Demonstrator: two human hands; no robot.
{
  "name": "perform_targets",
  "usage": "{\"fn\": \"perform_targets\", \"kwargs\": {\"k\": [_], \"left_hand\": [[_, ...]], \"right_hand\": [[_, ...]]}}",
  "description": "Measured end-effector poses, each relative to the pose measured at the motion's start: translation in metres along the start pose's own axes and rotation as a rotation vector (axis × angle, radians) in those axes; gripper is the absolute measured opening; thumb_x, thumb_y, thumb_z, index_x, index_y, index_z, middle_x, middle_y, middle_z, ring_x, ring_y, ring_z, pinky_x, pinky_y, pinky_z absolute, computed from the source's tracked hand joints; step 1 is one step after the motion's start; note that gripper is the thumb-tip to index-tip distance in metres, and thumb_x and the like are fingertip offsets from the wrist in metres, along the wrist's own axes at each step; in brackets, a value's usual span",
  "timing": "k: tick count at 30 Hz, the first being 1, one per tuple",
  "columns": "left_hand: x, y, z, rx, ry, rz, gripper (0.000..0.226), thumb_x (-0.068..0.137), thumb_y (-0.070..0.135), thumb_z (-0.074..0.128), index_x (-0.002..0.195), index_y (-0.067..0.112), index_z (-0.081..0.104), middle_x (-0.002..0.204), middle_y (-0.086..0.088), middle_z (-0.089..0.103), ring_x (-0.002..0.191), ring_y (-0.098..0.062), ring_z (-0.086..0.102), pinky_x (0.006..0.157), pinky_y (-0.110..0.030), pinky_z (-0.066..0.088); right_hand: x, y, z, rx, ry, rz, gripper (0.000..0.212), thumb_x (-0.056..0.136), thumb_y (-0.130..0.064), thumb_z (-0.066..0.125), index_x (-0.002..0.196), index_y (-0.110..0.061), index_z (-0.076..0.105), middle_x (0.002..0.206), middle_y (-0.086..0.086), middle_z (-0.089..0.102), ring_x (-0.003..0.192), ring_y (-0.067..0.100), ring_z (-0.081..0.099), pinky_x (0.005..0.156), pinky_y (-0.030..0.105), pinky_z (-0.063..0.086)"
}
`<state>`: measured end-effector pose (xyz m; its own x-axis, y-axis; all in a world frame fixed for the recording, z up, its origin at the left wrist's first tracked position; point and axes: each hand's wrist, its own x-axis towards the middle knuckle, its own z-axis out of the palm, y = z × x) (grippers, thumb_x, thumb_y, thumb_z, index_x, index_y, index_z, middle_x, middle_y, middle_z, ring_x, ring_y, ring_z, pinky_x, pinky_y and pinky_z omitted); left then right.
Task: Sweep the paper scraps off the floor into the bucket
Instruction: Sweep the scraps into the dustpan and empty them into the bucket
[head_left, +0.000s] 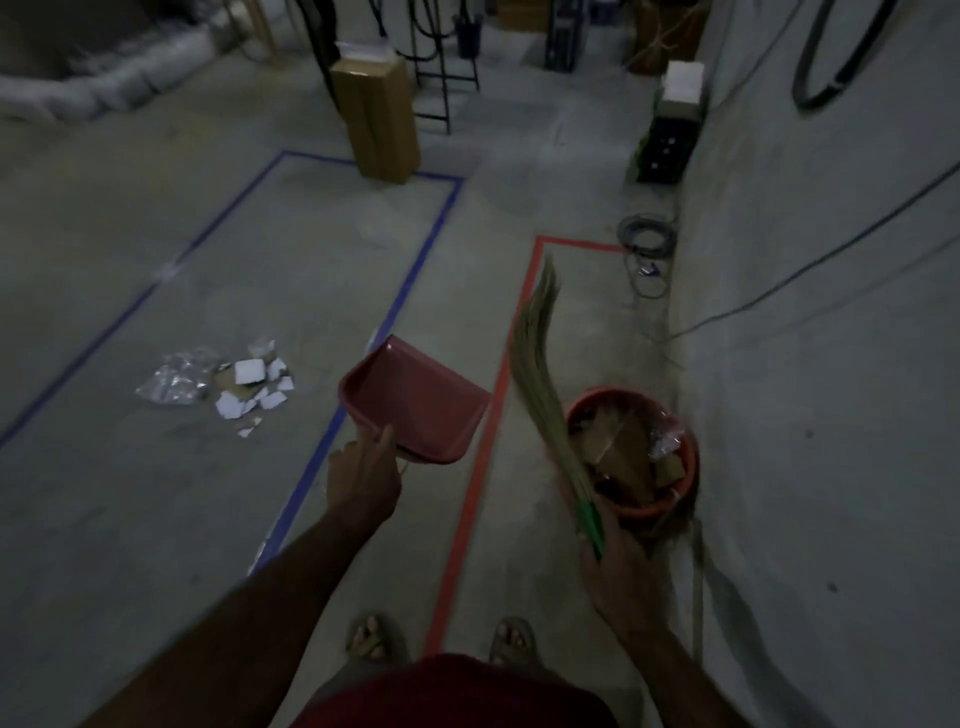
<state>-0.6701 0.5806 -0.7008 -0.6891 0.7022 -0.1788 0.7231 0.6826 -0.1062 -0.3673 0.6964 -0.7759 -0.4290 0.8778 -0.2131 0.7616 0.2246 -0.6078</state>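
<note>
A pile of white paper scraps (254, 387) with some clear plastic lies on the concrete floor, left of centre, inside a blue tape rectangle. My left hand (363, 475) grips the handle of a red dustpan (415, 397), held up in the air with nothing visible in it. My right hand (610, 556) grips the green handle of a grass broom (537, 358), whose bristles point up and away. Just behind the broom, by the wall, stands an orange bucket (688, 467) holding cardboard and paper pieces.
Red tape (485, 447) marks a strip around the bucket. A tall cardboard box (376, 114) stands ahead, with a metal stand behind it. Coiled cables (647, 241) and a black device (667, 148) lie along the right wall. My sandalled feet are at the bottom.
</note>
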Motion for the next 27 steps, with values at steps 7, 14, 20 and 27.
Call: {"fn": "perform_targets", "kwargs": {"k": [7,14,20,27], "left_hand": [[-0.025,-0.083,-0.005,-0.045,0.069,-0.14,0.051,0.093,0.017,0.047,0.143,0.023,0.038,0.121,-0.009,0.053,0.099,-0.029,0.062,0.082,-0.039,0.045],[-0.048,-0.201,0.023,-0.128,0.173,-0.299,0.046,0.075,0.012,0.068,0.121,0.018,0.062,0.089,-0.012,0.06,0.064,-0.033,0.061,0.061,-0.037,0.044],[-0.082,-0.317,0.047,-0.152,0.171,-0.397,0.041,0.077,0.011,0.068,0.117,0.02,0.061,0.09,-0.011,0.06,0.068,-0.03,0.062,0.063,-0.036,0.045],[-0.11,-0.438,0.07,-0.19,0.19,-0.527,0.039,0.082,0.009,0.063,0.12,0.016,0.057,0.087,-0.01,0.06,0.067,-0.028,0.063,0.061,-0.036,0.047]], "right_hand": [[0.005,-0.087,0.013,-0.113,-0.044,-0.241,0.062,0.096,-0.035,0.057,0.152,-0.026,0.034,0.131,0.007,0.061,0.109,0.028,0.064,0.082,0.041,0.056],[-0.022,-0.184,0.075,-0.215,-0.171,-0.392,0.062,0.099,-0.042,0.05,0.154,-0.035,0.023,0.099,-0.001,0.057,0.075,0.018,0.059,0.061,0.035,0.051],[-0.065,-0.258,0.143,-0.231,-0.228,-0.477,0.057,0.1,-0.04,0.049,0.152,-0.035,0.027,0.118,0.003,0.061,0.093,0.021,0.064,0.069,0.032,0.048],[-0.097,-0.329,0.219,-0.256,-0.226,-0.525,0.061,0.099,-0.046,0.048,0.153,-0.039,0.023,0.116,-0.001,0.059,0.095,0.019,0.063,0.072,0.035,0.053]]}}
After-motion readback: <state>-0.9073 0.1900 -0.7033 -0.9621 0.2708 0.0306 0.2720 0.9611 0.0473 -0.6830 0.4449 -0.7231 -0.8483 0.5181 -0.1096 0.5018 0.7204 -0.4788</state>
